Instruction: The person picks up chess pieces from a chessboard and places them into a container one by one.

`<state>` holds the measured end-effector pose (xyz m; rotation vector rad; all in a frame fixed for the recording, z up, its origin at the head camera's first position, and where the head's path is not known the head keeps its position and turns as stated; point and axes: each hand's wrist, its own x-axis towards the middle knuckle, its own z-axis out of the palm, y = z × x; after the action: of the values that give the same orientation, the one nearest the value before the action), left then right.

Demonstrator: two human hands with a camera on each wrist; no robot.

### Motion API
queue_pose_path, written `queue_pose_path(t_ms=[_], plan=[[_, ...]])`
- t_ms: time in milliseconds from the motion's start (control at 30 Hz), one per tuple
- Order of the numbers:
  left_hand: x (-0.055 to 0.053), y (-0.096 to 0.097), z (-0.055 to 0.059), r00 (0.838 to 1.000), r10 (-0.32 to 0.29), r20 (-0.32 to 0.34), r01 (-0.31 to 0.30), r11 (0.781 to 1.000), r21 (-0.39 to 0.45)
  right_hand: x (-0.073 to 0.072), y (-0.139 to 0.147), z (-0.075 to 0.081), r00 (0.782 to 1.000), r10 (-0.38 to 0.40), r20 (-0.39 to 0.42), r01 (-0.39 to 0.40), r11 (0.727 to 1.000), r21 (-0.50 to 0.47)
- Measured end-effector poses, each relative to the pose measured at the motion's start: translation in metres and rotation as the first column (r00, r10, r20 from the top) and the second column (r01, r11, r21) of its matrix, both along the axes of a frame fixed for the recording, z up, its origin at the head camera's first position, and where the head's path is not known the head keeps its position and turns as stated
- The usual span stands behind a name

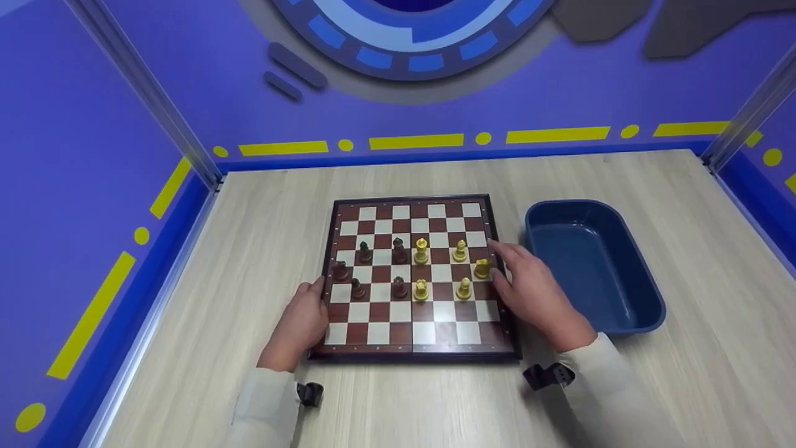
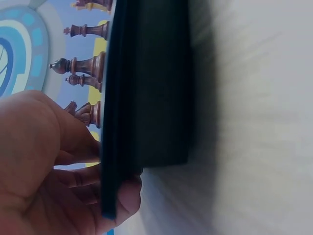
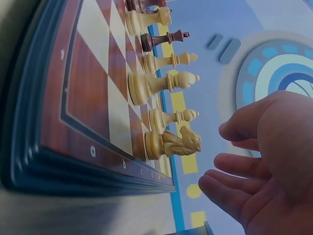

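A brown and white chessboard (image 1: 380,312) with a dark frame lies on the table. My left hand (image 1: 300,320) grips its left edge; in the left wrist view, a fingertip (image 2: 130,196) reaches under the rim. At the right edge, my right hand (image 1: 533,292) has loosely extended fingers with nothing held. The light knight (image 3: 171,144) is the piece nearest that hand. Other light pieces include a king (image 1: 421,251), a rook (image 1: 421,290) and two bishops. Several dark pieces stand on the left half, among them a knight (image 1: 340,270) near my left hand.
A dark blue plastic bin (image 1: 647,283) stands on the table right of the board, close to my right hand. Blue panels with yellow marks (image 1: 416,142) rise behind the table (image 1: 249,249) and along its sides.
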<state>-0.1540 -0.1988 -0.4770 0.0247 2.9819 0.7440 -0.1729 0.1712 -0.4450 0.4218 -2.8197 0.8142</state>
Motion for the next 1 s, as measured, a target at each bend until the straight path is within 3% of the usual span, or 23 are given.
queue_pose_path(t_ms=[167, 567, 800, 1000], plan=[[-0.003, -0.001, -0.001, 1.000, 0.022, 0.005, -0.022, 0.997, 0.074, -0.001, 0.000, -0.005, 1.000, -0.015, -0.003, 0.015, 0.999, -0.043], [-0.003, -0.008, 0.003, 0.993, 0.069, 0.093, -0.087, 0.974, 0.208, -0.003, -0.007, -0.013, 0.998, -0.062, 0.012, 0.063, 0.986, -0.152], [-0.004, -0.012, 0.005, 0.992, 0.071, 0.103, -0.093, 0.970, 0.227, -0.005, -0.010, -0.017, 0.996, -0.076, 0.037, 0.082, 0.975, -0.208], [-0.005, -0.009, 0.002, 0.994, 0.055, 0.097, -0.078, 0.967, 0.244, -0.010, -0.012, -0.022, 0.997, -0.082, 0.014, 0.083, 0.976, -0.201]])
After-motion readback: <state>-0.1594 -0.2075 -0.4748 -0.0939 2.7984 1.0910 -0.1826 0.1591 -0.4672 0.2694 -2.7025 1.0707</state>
